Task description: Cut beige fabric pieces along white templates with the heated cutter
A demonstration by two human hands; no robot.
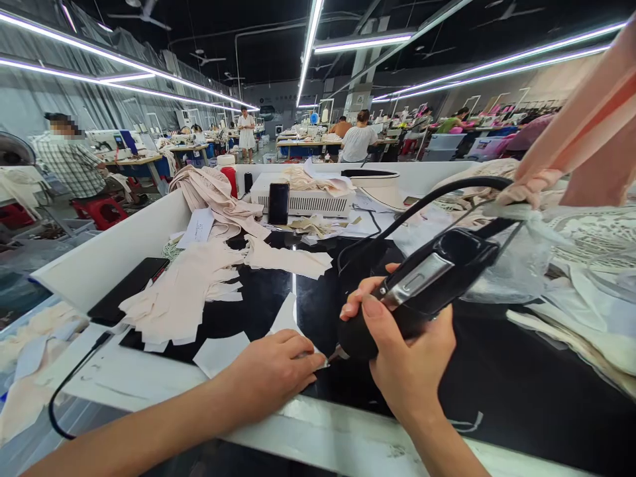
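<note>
My right hand (pixel 412 351) is wrapped around a black corded handheld power tool (pixel 422 285), which has a silver panel on its side and a small metal tip. The tool tilts down to the left. Its tip is beside the edge of a small pale fabric piece (pixel 287 317). My left hand (pixel 271 371) is closed on this piece, fingertips holding it down on the glossy black tabletop (pixel 268 285); the hand hides part of it. Another pale piece (pixel 218 352) lies by my left wrist. A pile of cream fabric pieces (pixel 183 285) sits farther left.
A black cable (pixel 422 202) and pink cloth strip (pixel 571 126) rise from the tool. At the back stand a phone (pixel 279 203) and a white vented box (pixel 303 199). A dark flat device (pixel 129 291) lies left. Lace and plastic (pixel 517 265) fill the right. People work behind.
</note>
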